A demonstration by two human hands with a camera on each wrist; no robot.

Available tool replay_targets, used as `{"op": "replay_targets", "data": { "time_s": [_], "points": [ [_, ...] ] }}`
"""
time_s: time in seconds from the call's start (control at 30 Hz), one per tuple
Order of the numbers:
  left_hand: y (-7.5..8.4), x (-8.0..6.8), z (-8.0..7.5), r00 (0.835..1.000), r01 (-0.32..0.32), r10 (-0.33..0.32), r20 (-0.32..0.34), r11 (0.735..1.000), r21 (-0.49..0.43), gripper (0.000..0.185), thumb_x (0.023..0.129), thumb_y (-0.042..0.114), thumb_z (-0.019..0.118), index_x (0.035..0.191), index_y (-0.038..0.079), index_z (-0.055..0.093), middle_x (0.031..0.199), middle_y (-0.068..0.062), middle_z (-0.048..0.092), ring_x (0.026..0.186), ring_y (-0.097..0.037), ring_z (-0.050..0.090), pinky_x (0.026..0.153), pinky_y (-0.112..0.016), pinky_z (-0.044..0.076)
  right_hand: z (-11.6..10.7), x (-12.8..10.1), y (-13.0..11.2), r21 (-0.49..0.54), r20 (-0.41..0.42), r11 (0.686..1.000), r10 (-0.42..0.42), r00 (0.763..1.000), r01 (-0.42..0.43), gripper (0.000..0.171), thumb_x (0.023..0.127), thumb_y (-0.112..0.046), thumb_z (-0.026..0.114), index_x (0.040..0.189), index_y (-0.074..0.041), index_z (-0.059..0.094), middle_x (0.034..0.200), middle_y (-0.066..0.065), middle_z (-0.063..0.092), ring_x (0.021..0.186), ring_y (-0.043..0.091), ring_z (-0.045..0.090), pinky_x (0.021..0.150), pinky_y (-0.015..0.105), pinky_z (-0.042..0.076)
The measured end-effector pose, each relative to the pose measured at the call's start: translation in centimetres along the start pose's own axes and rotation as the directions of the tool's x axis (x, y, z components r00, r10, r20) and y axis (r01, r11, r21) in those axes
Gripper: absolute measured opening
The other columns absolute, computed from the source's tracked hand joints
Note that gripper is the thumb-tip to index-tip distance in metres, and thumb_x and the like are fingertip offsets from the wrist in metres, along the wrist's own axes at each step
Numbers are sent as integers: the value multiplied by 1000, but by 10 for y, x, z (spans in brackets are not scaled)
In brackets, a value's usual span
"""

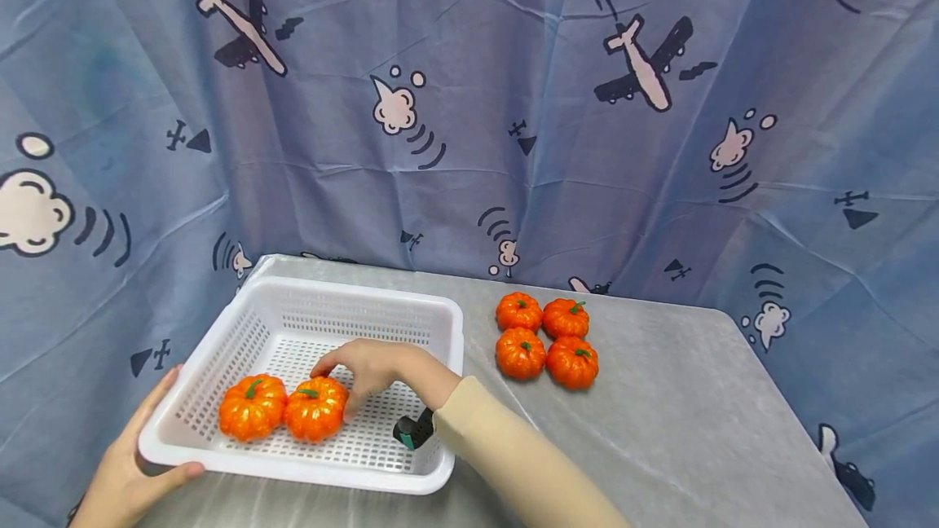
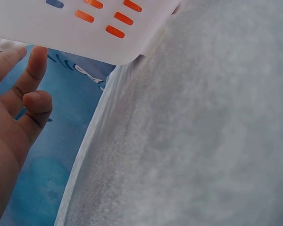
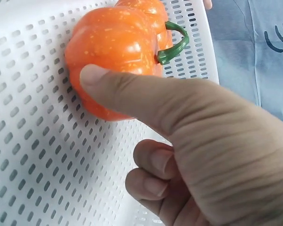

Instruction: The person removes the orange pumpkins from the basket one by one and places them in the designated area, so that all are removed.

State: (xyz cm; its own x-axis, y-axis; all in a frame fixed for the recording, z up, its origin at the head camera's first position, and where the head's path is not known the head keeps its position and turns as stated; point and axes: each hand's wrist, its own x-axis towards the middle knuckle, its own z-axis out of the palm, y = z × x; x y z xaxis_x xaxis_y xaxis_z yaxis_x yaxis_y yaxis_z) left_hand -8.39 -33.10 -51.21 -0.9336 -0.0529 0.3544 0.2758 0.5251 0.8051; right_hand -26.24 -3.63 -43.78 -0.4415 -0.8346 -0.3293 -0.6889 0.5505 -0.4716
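A white perforated plastic basket (image 1: 308, 471) sits on the left of the table in the head view. Inside, two orange toy pumpkins with green stems lie side by side: a left pumpkin (image 1: 253, 408) and a right pumpkin (image 1: 315, 411). My right hand (image 1: 372, 367) reaches into the basket and holds the right pumpkin, its thumb (image 3: 108, 84) on the side and another finger around the back. At the basket's front left corner my left hand (image 1: 126, 469) grips the rim, thumb along the front and fingers on the left side. Orange shows through the basket's slots in the left wrist view.
Several more pumpkins (image 1: 521, 354) stand in a tight cluster right of the basket on the grey tabletop (image 1: 675, 406). A blue curtain (image 1: 469, 129) with airplane drawings hangs behind the table. A small black device (image 1: 414, 430) shows under the right wrist.
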Motion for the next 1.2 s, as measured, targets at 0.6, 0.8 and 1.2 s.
{"op": "replay_targets", "data": {
  "time_s": [0.6, 0.8, 1.2],
  "points": [
    [-1, -1, 1, 1000, -1, 1, -7, 1000, 10, 127, 69, -13, 89, 172, 17, 20, 156, 38, 30, 117, 19, 42, 90, 0, 31, -4, -4, -1, 18, -16, 999, -46, 999, 46, 70, 81, -25, 93, 144, -20, 64, 142, -8, 65, 129, 5, 57, 111, 22, 42],
    [-1, -1, 2, 1000, -25, 25, -16, 1000, -7, 127, 68, -15, 88, 171, 16, 21, 158, 36, 30, 119, 19, 42, 92, -1, 31, -8, -8, 1, 18, -63, 997, -69, 996, 70, 72, 82, -26, 92, 147, -17, 62, 145, -4, 64, 134, 7, 56, 113, 23, 41],
    [-3, -1, 2, 999, 30, -30, -10, 999, 34, 124, 73, -9, 89, 172, 19, 19, 151, 42, 29, 116, 21, 41, 89, 0, 31, -21, -34, 5, 121, -188, 973, -173, 967, 197, 70, 86, -25, 87, 149, -12, 60, 145, 4, 64, 91, 5, 55, 70, 15, 47]
  ]
}}
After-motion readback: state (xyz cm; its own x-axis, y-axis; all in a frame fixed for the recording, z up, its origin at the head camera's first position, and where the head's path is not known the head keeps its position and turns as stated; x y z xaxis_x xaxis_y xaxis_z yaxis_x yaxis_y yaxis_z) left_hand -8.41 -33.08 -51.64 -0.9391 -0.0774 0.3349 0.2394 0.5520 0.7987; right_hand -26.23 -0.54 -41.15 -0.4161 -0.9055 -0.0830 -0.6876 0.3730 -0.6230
